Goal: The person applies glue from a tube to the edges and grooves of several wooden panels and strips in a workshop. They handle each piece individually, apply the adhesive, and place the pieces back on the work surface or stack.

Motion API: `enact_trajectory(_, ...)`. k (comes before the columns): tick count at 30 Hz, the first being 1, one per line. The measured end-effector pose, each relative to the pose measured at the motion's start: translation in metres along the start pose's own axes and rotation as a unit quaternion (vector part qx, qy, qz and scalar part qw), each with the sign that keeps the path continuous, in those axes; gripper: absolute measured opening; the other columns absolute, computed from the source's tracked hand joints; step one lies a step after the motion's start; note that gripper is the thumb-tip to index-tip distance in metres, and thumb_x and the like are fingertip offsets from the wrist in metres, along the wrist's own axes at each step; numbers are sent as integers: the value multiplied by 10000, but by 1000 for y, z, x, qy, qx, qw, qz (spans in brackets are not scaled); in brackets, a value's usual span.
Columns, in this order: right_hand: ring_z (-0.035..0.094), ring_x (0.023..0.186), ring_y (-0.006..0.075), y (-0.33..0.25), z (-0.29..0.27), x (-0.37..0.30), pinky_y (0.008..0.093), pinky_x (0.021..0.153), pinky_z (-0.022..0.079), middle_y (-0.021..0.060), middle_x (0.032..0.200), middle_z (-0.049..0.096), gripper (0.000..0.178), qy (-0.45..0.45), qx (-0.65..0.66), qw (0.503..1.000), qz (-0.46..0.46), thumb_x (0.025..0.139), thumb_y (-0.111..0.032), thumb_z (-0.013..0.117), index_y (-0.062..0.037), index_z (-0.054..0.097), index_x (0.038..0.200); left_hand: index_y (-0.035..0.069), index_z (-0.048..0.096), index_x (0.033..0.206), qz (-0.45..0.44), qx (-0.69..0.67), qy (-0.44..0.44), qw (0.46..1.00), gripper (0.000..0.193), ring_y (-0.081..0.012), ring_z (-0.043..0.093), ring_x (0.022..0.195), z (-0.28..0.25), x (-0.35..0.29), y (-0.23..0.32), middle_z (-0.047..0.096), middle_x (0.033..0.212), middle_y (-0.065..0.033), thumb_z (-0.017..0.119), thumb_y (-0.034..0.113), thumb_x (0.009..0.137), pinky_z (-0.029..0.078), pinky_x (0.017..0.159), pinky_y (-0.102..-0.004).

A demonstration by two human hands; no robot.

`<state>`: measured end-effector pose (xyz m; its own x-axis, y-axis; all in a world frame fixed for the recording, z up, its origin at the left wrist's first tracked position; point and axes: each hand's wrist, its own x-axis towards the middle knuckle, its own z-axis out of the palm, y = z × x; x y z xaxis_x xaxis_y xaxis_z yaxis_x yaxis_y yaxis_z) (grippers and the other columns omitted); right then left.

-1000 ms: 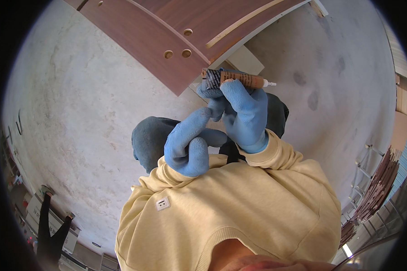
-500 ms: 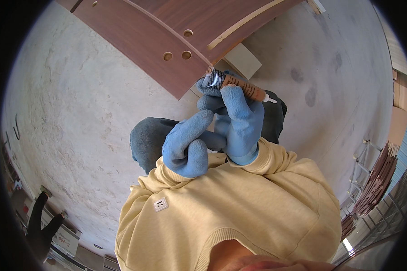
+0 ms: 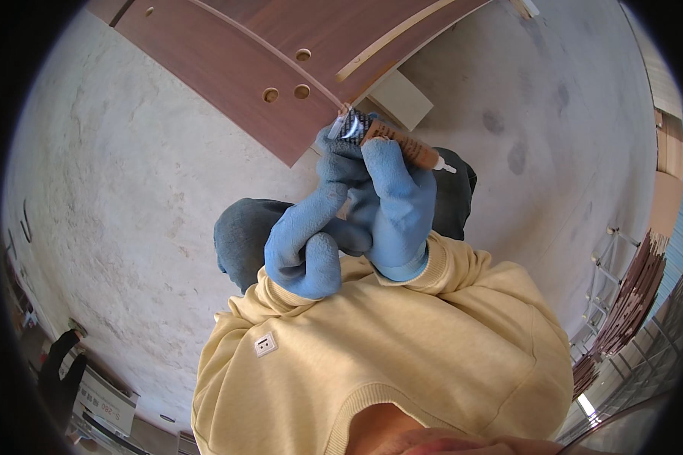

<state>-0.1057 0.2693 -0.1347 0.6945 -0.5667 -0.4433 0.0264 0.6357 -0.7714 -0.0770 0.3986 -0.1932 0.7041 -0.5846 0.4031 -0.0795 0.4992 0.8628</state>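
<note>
In my right hand, gloved in blue, is a small squeeze tube with a brown label, a dark patterned end and a white nozzle pointing right. The right thumb presses along it while the other fingers curl beneath. My left hand, in a matching glove, sits close to its left. Its index finger stretches up against the curled right fingers and another finger reaches toward the right palm; I see nothing held there. Just beyond the tube lies the corner of a reddish-brown wood panel with round holes.
A pale block sits by the panel's edge. Concrete floor spreads around my bent knees. At the right, a stack of brown strips lies next to a metal rack. Dark-clad legs and a white box appear lower left.
The left index finger has moved up onto the right hand's curled fingers. Both hands and the tube have shifted slightly left in the picture, as has the panel; the grip on the tube stays.
</note>
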Motion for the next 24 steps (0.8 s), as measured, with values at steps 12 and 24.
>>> enact_trajectory(12,720,817,217,10,-39,12,347,726,625,219,1051,738,303,-128,-36,964,-231,967,-70,610,63,623,1239,-139,570,1333,-37,66,10,997,553,-251,750,742,3,-17,-15,775,929,-199,440,-78,799,603,736,-324)
enact_trajectory(24,736,742,178,-81,-25,43,280,612,614,195,893,748,212,-185,-275,928,-169,905,-5,694,74,662,1100,-121,541,1375,-54,65,20,996,514,-274,767,790,15,-4,-11,765,926,-199,440,-95,872,630,744,-356)
